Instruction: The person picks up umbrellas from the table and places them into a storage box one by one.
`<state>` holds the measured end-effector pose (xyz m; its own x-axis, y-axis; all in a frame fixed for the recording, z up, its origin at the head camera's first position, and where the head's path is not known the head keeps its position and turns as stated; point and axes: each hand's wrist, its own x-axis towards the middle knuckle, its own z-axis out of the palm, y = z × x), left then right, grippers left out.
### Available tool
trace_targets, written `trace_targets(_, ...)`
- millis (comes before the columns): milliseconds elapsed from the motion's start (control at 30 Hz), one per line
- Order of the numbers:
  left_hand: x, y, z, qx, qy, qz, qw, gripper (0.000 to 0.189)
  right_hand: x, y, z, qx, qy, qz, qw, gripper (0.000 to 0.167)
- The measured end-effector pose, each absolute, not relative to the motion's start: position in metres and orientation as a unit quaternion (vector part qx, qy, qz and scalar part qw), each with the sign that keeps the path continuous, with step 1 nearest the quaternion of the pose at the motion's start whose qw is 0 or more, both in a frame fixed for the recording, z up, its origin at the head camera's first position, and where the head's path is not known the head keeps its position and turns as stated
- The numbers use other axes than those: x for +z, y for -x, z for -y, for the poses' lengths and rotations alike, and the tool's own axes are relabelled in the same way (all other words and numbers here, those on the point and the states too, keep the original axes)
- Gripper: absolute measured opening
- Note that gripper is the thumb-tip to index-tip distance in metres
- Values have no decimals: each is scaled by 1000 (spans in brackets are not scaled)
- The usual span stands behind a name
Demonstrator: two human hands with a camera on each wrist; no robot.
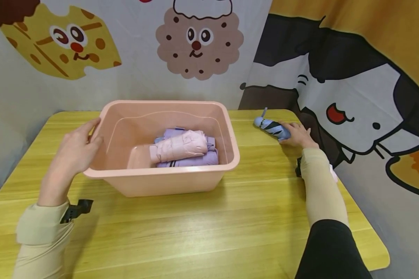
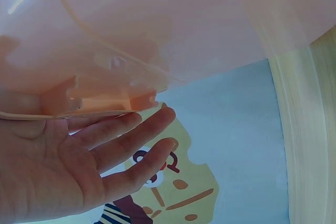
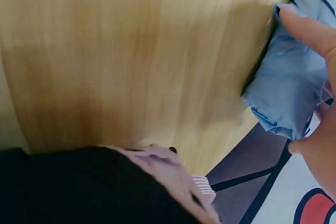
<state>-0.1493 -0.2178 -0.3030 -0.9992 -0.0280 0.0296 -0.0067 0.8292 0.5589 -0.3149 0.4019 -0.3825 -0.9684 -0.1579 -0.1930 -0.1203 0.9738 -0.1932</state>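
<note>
A pink plastic bin (image 1: 167, 182) stands on the table. Inside lie a pale pink folded umbrella (image 1: 179, 146) and purple folded umbrellas (image 1: 199, 159) under it. My left hand (image 1: 77, 145) rests at the bin's left rim; the left wrist view shows its fingers (image 2: 139, 135) loosely straight outside the bin, below the rim. At the back right of the table, my right hand (image 1: 296, 135) grips the lower end of a blue folded umbrella (image 1: 274, 128) with black stripes, its strap pointing away. Up close, the blue umbrella (image 3: 289, 85) lies between thumb and fingers.
A light pink item (image 3: 163, 163) with a striped end lies by the table's right edge, mostly hidden by my right sleeve (image 1: 322, 190). Behind the wooden table (image 1: 195, 232) hangs a cartoon-printed curtain (image 1: 136, 85), which also runs along the right side.
</note>
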Motion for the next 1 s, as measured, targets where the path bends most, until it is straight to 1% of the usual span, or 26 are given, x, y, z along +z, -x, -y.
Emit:
trace_targets(267, -303, 152, 220, -293, -8, 956, 15, 60, -387, 315, -400, -115, 89, -986, 79, 78)
trace_targets(600, -303, 155, 222, -290, -1, 957, 13, 60, -392, 316, -400, -112, 80, -989, 62, 75)
trace_targets(767, -304, 156, 222, -291, -3, 957, 11, 60, -391, 315, -400, -106, 92, -989, 36, 72)
trace_targets(1000, -303, 158, 224, -288, -1, 958, 14, 60, -386, 315, -394, -94, 113, -989, -1, 64)
